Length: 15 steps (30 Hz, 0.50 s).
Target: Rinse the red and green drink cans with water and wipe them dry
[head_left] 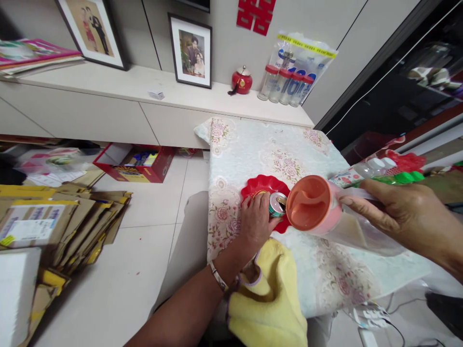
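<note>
My left hand [255, 220] grips a small opened drink can [277, 204] that stands on a red scalloped plate [265, 186] on the floral tablecloth [253, 149]. My right hand [401, 217] holds a pink plastic jug [313, 205] tipped on its side, its orange mouth facing me and touching the can's top. A clear plastic wrap [361, 236] hangs around the jug under my right hand. A yellow cloth [269, 294] lies at the table's near edge, under my left wrist.
Packaged bottles with green and white caps [383, 172] lie at the right. On the back shelf stand a red pot [242, 80], several red-capped jars [285, 85] and framed photos [191, 50]. Flattened cardboard [54, 226] and a red box [139, 164] sit on the floor at the left.
</note>
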Tool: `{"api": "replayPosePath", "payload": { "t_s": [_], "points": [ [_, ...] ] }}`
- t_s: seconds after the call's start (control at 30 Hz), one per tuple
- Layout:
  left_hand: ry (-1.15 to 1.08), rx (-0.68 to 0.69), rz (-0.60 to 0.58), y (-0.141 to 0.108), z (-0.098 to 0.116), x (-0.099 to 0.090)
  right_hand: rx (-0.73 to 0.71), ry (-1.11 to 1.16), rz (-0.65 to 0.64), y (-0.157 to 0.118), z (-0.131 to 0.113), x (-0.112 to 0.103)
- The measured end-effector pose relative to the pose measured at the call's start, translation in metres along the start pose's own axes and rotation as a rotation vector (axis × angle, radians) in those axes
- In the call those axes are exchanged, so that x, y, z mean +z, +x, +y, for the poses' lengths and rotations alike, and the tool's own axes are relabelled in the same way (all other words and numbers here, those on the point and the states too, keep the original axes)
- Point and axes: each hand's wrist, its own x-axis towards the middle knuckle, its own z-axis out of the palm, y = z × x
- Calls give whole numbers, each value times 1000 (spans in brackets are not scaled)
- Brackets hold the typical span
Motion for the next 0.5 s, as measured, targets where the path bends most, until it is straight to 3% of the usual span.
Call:
{"api": "replayPosePath", "payload": {
  "t_s": [0.5],
  "points": [
    [-6,-3,-4,0,0,0,-86,-25,38,0,-1,1]
  ]
}}
